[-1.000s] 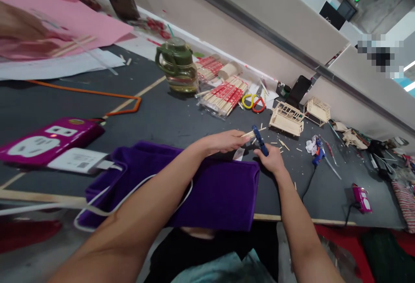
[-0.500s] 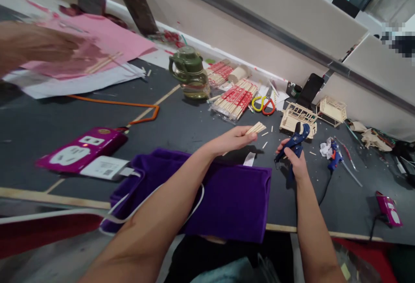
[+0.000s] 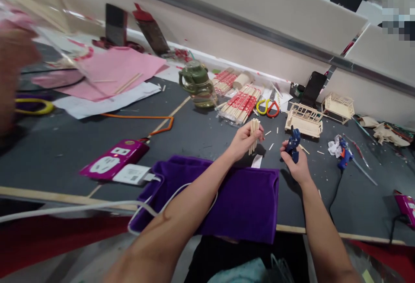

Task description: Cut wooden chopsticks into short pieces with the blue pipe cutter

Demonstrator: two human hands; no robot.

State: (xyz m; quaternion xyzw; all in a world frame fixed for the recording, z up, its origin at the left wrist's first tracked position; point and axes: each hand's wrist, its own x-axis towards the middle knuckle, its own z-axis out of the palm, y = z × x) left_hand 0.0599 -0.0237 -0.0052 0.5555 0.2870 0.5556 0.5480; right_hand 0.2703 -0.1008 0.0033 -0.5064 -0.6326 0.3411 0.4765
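Observation:
Several short wooden sticks [image 3: 253, 136] stand upright in a bundle, gripped by the fingers of my left hand [image 3: 242, 141]. To its right, my right hand [image 3: 296, 164] is closed on a dark blue hand tool [image 3: 293, 141]. Behind that tool sits a small wooden model with railings [image 3: 303, 120]. Small stick offcuts [image 3: 271, 146] lie on the dark table between my hands. A folded purple cloth [image 3: 243, 200] lies under my left forearm.
Packaged sticks [image 3: 240, 104], scissors [image 3: 267, 107] and a green-lidded jug [image 3: 197, 85] stand along the back. A glue gun [image 3: 345, 157] lies right, a magenta power strip [image 3: 115, 158] left. Another person's blurred hand [image 3: 16, 58] is at far left.
My left hand has turned the stick bundle from slanted to upright. The blue tool in my right hand is now more upright. The other person's hand has risen off the pink sheet. The view has shifted.

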